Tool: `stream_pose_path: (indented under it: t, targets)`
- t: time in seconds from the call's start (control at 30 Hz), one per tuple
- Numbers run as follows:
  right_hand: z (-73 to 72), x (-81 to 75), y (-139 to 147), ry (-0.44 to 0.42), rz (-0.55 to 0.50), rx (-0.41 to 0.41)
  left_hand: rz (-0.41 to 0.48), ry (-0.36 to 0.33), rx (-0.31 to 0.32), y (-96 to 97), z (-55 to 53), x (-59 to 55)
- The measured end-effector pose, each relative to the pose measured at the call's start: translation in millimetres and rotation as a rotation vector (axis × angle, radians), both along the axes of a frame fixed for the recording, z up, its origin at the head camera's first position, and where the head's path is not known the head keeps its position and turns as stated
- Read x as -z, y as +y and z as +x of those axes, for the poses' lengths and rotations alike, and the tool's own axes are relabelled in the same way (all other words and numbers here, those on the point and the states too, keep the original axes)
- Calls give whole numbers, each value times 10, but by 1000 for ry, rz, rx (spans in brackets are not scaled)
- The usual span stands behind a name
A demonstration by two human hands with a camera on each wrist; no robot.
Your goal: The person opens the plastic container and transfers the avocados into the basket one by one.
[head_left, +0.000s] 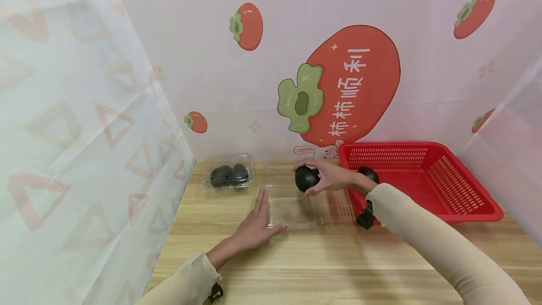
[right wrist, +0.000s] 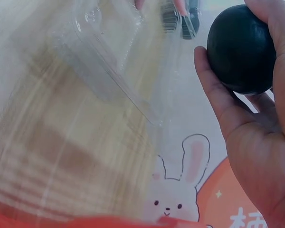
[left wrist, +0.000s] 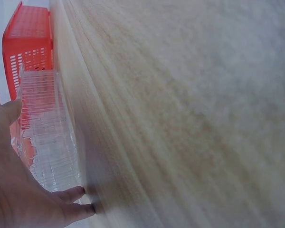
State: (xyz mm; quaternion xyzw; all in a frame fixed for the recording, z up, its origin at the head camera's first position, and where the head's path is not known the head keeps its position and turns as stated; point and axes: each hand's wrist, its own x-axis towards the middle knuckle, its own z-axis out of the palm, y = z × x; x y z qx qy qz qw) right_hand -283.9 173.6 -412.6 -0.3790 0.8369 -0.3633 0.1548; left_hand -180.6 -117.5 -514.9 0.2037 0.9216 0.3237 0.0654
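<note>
Between the fingers and thumb of my right hand (head_left: 333,176) is a dark, smooth avocado (head_left: 306,179), held in the air above an unlidded clear plastic box (head_left: 292,210). The right wrist view shows the same avocado (right wrist: 241,50) gripped from its sides. My left hand (head_left: 254,230) lies at the box's left side, fingers straight and thumb spread along the near edge. In the left wrist view, the clear box (left wrist: 45,128) stands beside the left hand (left wrist: 19,185), with fingertips low by the wood.
A red perforated basket (head_left: 423,218) stands at the right; another avocado (head_left: 368,173) shows in it, partly behind the right forearm. At the back left, a clear plastic box (head_left: 251,166) contains dark avocados (head_left: 228,176). A printed cloth wall (head_left: 237,84) rises behind the wooden table (head_left: 279,272).
</note>
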Motion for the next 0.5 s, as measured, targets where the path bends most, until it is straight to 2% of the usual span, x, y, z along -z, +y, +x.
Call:
stream_pose_path:
  t: [0.13,0.23,0.37,0.5]
  targets:
    - [-17,-38,57,-9,-13,25,-2,2,1,-2,-1,2]
    - [-57,-56,98,30,-35,19,4,6,1,-1,-4,1]
    - [-122,-78,158,80,-71,-8,1,7,0,2,-6,-1]
    - [-186,-80,226,89,-108,-47,-4,3,3,1,-1,-1]
